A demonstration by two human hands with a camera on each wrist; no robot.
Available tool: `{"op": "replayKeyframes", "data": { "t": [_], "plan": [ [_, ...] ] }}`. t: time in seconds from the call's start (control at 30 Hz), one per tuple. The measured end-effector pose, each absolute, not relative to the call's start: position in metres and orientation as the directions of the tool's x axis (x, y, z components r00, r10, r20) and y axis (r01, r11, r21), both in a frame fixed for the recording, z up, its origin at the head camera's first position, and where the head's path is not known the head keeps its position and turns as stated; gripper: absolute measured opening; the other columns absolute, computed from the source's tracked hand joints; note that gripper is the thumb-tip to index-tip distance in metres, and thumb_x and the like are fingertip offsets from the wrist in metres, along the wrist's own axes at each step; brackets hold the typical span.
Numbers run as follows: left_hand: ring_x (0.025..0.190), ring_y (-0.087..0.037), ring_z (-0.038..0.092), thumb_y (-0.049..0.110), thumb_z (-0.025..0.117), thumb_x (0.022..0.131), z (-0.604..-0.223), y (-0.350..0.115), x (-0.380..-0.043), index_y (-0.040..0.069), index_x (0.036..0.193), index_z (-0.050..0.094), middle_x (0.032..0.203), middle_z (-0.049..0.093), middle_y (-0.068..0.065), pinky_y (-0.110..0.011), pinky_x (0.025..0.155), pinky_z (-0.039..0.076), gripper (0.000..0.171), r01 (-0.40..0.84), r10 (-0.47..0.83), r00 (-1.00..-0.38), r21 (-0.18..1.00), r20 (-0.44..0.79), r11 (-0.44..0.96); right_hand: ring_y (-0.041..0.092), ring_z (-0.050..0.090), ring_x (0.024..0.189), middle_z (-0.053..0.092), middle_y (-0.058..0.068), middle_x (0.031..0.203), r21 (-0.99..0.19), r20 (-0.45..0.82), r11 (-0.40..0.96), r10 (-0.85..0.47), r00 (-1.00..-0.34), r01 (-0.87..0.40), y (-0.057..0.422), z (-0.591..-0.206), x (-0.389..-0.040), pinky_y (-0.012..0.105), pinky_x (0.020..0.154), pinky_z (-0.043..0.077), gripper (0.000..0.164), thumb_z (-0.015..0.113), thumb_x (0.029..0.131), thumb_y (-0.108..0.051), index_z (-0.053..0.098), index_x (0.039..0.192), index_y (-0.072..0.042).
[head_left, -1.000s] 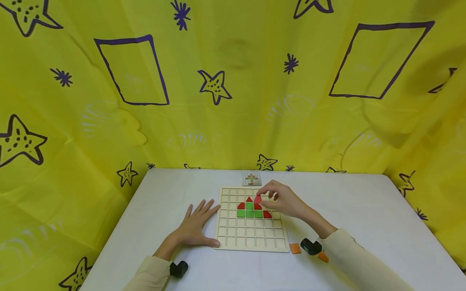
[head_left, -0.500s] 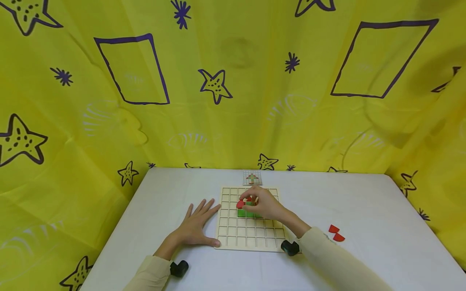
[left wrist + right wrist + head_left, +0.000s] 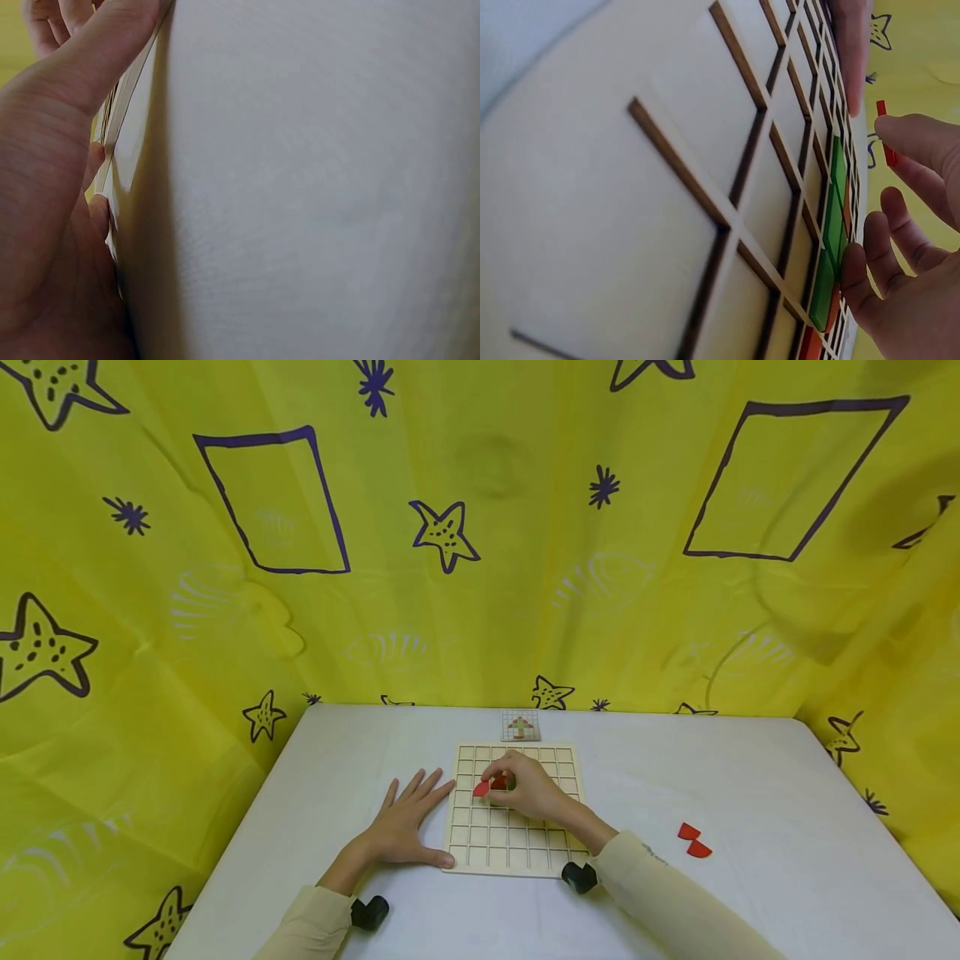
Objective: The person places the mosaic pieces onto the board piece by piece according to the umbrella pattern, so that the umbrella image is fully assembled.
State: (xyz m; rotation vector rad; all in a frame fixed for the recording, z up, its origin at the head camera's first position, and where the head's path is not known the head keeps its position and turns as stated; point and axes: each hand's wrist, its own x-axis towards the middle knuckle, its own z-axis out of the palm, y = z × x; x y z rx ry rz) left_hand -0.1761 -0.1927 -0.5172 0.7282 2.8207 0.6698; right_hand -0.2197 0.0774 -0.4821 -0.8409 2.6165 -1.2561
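Note:
Between thumb and index finger, my right hand [image 3: 525,787] pinches a red quarter-circle tile [image 3: 481,789] over the left part of the wooden grid board [image 3: 480,852]. Seen from the right wrist, that red tile [image 3: 889,154] is on edge, raised off the board. Green tiles [image 3: 829,217] sit in the grid below this hand, with a red tile [image 3: 810,345] beside them; the hand covers most of them in the head view. My left hand [image 3: 401,827] lies spread on the table, with its fingertips and thumb [image 3: 105,45] at the board's left edge.
Behind the board lies a small pattern card [image 3: 521,725] with a printed grid design. Two loose red tiles [image 3: 699,849] lie on the white table [image 3: 750,777] to the right. A yellow curtain [image 3: 480,610] surrounds the table's back and sides.
My right hand has moved left across the board with the pinched red tile. Its sleeve now hides the orange tiles and uncovers two red ones. The left hand stays put.

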Motion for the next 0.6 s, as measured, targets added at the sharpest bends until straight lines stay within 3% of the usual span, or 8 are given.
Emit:
{"op": "replayKeyframes", "data": {
  "t": [0.27,0.6],
  "plan": [
    [0.157,-0.042,0.008,0.071,0.082,0.068,-0.510,-0.191,-0.174,0.018,0.162,0.033,0.171,0.019,-0.013,-0.074,0.117,-0.003,0.118,0.439,0.504,-0.863,0.449,-0.029,0.778,0.016,0.052,0.084,0.060,0.003,0.095,-0.727,0.113,0.539,-0.518,-0.848,-0.426,0.074,-0.487,-0.217,0.029,0.074,0.045,0.018,0.083,0.089,-0.017,0.075,0.105,-0.011],
    [0.157,-0.040,0.006,0.071,0.082,0.069,-0.506,-0.190,-0.175,0.021,0.162,0.033,0.171,0.018,-0.009,-0.073,0.118,-0.004,0.116,0.418,0.493,-0.867,0.436,-0.069,0.797,0.019,0.049,0.081,0.060,0.005,0.091,-0.689,0.162,0.532,-0.550,-0.820,-0.493,0.071,-0.488,-0.214,0.029,0.072,0.039,0.015,0.083,0.086,-0.010,0.076,0.099,-0.006]
  ]
}}
